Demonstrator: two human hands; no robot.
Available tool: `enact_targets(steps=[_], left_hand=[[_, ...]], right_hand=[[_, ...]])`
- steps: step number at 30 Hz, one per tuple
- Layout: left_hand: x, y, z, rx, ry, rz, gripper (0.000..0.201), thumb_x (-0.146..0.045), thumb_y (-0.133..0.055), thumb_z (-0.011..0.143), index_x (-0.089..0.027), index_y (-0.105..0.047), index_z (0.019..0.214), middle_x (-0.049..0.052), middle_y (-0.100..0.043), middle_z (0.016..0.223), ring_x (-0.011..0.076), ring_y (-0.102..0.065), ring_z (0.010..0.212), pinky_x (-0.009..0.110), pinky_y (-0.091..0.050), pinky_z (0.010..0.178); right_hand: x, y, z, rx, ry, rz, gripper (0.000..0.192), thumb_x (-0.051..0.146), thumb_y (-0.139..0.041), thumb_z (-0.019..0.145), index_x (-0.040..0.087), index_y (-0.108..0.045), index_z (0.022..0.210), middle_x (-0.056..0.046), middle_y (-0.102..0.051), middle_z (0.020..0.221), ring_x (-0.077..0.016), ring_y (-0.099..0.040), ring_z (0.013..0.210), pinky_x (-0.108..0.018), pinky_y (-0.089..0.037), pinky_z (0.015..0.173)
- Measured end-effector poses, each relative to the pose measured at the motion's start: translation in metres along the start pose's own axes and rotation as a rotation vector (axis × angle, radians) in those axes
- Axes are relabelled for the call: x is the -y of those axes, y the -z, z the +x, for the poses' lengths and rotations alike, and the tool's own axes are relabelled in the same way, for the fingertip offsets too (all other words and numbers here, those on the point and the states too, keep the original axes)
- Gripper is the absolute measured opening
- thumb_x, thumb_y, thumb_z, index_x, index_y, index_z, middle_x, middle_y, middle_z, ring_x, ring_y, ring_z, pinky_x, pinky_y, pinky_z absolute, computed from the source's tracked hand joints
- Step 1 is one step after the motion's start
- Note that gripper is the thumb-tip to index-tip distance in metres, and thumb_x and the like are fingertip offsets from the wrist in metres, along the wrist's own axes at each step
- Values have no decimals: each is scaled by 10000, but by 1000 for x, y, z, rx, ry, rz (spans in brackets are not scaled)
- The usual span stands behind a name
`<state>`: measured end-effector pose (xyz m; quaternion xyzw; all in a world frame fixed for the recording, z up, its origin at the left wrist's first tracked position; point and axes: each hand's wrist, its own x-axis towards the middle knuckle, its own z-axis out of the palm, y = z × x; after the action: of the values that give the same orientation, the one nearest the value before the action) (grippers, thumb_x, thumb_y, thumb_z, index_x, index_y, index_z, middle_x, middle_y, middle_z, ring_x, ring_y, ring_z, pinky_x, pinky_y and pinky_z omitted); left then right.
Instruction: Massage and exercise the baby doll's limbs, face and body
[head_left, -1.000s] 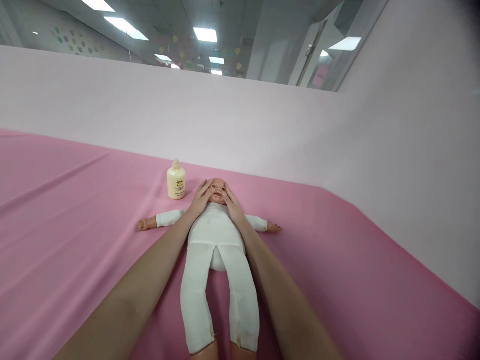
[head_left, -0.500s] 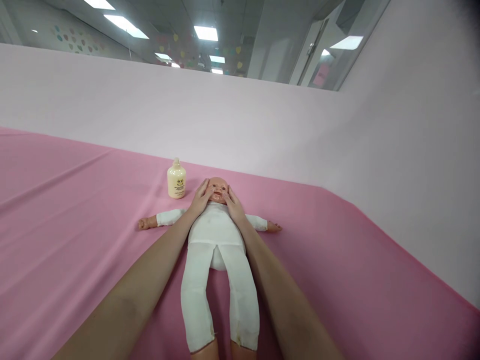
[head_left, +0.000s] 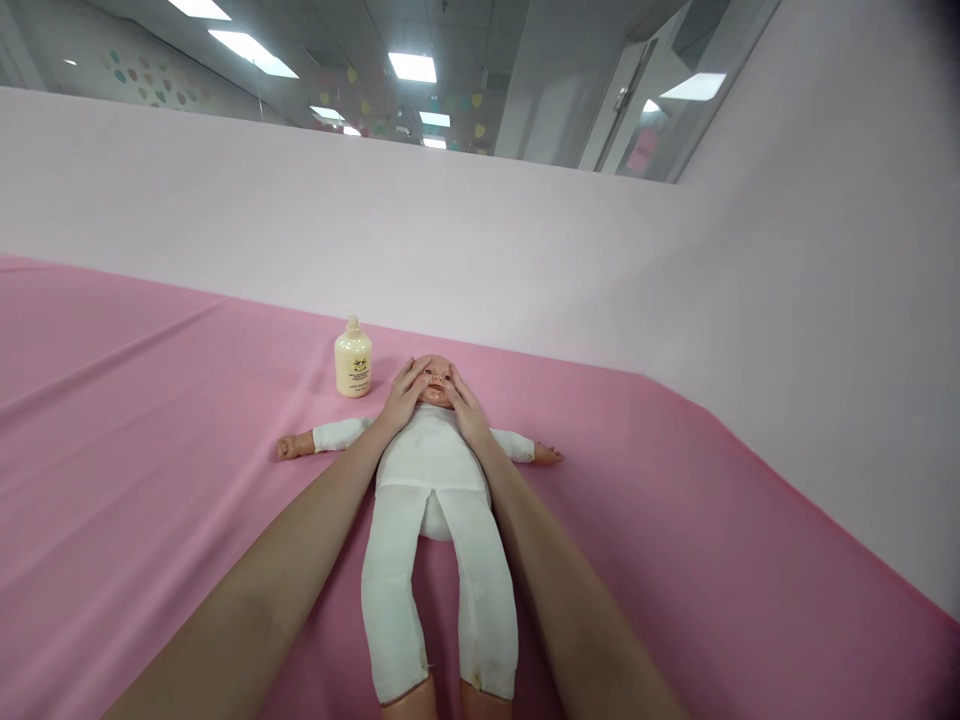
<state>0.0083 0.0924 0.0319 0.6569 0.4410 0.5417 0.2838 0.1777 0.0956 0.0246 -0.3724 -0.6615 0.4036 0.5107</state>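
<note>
A baby doll (head_left: 433, 450) with a white cloth body lies on its back, arms stretched out to both sides and head at the far end. My left hand (head_left: 403, 397) rests along the left side of its head, fingers extended over the cheek and temple. On the opposite cheek lies my right hand (head_left: 466, 408), its fingers also stretched out. Between the two hands the doll's eyes, nose and mouth show. Neither hand grips anything; both touch the head from the sides.
A pale yellow bottle (head_left: 353, 360) with a pump-style neck stands left of the doll's head. Pink cloth (head_left: 187, 430) covers the surface, with creases on the left. A white wall (head_left: 300, 220) borders it at the back and right, with a window (head_left: 450, 80) above.
The fingers of both hands have slid slightly inward and up over the sides of the doll's face. The doll and bottle have stayed put.
</note>
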Motion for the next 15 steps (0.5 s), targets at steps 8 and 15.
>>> enact_targets(steps=[8, 15], left_hand=[[1, -1, 0, -26, 96, -35, 621, -440, -503, 958, -222, -428, 1534, 49, -297, 1667, 214, -229, 1561, 372, -172, 1289], [-1, 0, -1, -28, 119, -46, 652, -433, -520, 947, -212, -400, 1549, 39, -289, 1667, 218, -229, 1561, 372, -172, 1292]], right_hand=[[-6, 0, 2, -98, -135, -47, 985, 772, -573, 816, 201, -341, 1583, -38, -329, 1626, -242, -276, 1539, -419, -197, 1280], [0, 0, 0, -8, 26, -11, 892, 774, -528, 854, 273, -360, 1573, 15, -344, 1623, -212, -296, 1531, -392, -191, 1285]])
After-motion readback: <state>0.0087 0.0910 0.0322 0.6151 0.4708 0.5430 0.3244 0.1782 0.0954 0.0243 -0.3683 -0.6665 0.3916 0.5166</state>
